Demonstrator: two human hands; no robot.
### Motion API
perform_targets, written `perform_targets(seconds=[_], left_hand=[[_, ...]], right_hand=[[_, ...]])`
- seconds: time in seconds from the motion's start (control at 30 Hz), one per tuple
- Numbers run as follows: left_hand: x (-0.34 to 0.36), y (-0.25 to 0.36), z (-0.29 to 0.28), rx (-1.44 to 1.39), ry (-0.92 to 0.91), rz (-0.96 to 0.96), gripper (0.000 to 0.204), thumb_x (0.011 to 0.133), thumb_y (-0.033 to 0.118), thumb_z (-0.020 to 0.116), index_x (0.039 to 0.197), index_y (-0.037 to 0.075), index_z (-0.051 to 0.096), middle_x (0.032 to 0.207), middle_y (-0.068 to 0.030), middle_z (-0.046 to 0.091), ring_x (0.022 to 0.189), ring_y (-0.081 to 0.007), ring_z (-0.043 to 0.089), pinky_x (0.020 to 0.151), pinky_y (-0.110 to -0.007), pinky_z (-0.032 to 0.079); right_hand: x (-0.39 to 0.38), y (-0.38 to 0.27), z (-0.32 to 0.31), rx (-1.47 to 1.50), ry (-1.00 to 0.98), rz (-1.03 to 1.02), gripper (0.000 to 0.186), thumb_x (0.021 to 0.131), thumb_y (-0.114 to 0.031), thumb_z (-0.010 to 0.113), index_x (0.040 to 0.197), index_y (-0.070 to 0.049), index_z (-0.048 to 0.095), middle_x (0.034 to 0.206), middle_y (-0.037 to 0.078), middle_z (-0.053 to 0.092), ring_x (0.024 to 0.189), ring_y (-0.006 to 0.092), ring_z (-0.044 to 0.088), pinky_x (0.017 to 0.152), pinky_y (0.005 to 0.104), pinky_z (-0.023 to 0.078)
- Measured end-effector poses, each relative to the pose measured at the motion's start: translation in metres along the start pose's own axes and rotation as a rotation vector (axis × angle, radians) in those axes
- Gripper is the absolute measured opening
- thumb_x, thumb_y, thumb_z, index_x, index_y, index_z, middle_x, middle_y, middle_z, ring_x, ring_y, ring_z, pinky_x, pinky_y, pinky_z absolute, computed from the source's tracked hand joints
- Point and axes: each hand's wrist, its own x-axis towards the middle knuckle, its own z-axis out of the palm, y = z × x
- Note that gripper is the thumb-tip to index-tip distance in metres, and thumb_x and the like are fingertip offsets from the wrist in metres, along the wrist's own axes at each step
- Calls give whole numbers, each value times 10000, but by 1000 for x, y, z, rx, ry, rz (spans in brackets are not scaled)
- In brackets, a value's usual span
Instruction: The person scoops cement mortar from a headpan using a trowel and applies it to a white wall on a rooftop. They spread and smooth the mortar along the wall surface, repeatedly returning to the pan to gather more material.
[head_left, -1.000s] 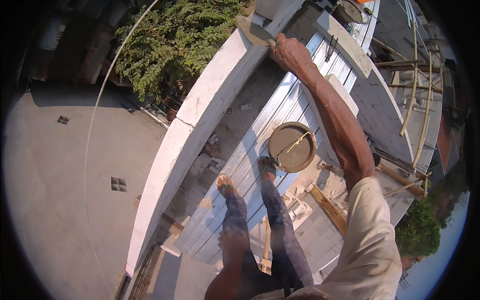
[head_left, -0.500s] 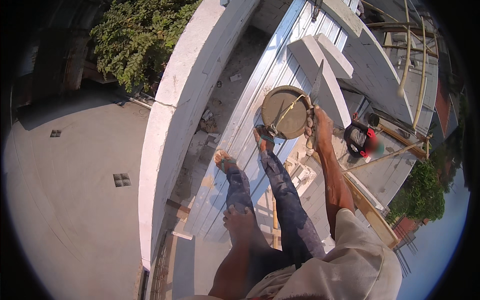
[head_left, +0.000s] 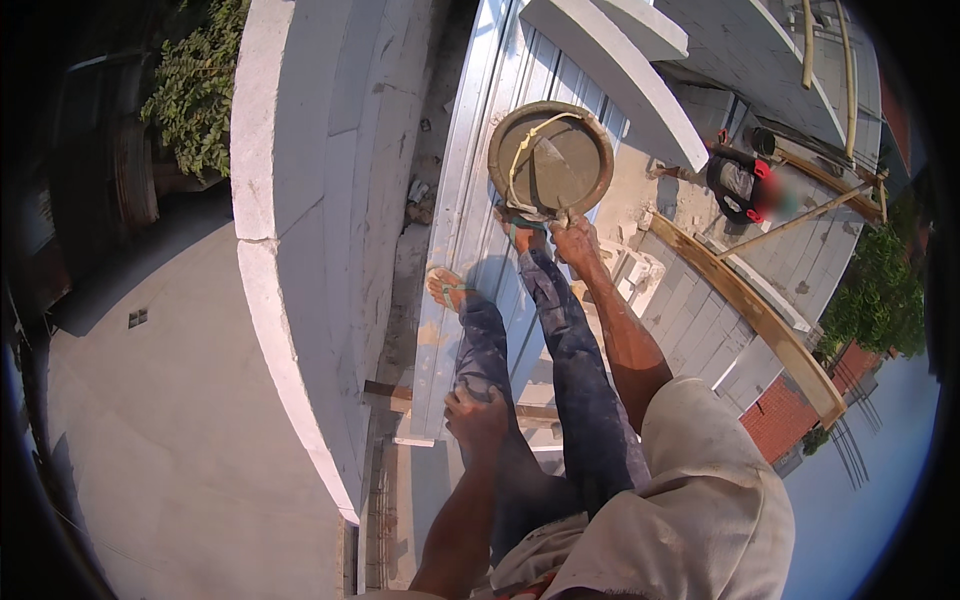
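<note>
My right hand (head_left: 576, 243) is closed round the handle of a trowel (head_left: 549, 172), whose pointed metal blade lies over the wet grey mortar in a round bucket (head_left: 600, 130). A yellowish rope handle (head_left: 522, 150) arches across the bucket's left part. The bucket stands on ribbed metal sheeting (head_left: 470, 190), just beyond my right foot. Resting on my left knee, my left hand (head_left: 475, 415) holds no object, its fingers spread over the trouser cloth.
A pale block wall (head_left: 258, 190) curves along the left, with a concrete floor (head_left: 180, 430) below it. Light blocks (head_left: 640, 75) rest beyond the bucket. Lower down at right, a person (head_left: 738, 185) works near a wooden plank (head_left: 750, 320) and bamboo poles (head_left: 850, 90).
My right hand has drawn down and left, bringing the trowel from upright beside the bucket to over the mortar. The view has shifted; my left hand stays on the knee.
</note>
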Motion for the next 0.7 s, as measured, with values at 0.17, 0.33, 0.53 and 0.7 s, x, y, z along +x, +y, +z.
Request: perform_targets(seconds=[0.17,0.33,0.53,0.7], left_hand=[[7,-1,6,55,64,52,552,862,398,755,1249,26,625,1274,-184,603,1131,-402,640,938,-545,533],[6,3,1,74,41,20,574,868,408,744,1282,31,619,1286,-177,605,1166,-396,628,963,-537,523],[12,1,-1,97,6,21,595,875,410,732,1315,29,612,1309,-184,604,1191,-398,621,981,-541,517],[5,2,2,36,8,-19,614,886,418,713,1337,18,598,1297,-189,599,1206,-400,607,1002,-554,500]], right_hand=[[50,39,-36,-343,111,-23,530,954,-321,653,1387,-24,583,1030,322,731,959,495,726,845,556,597],[84,68,18,-258,52,-316,442,946,-288,680,1290,-12,651,988,269,743,891,423,737,813,499,593],[54,97,-5,176,-183,30,446,916,-362,778,1212,-32,728,886,117,724,777,199,662,735,390,537],[3,58,-40,370,-208,24,347,977,-332,760,803,-56,642,642,-54,507,579,85,430,531,305,359]])
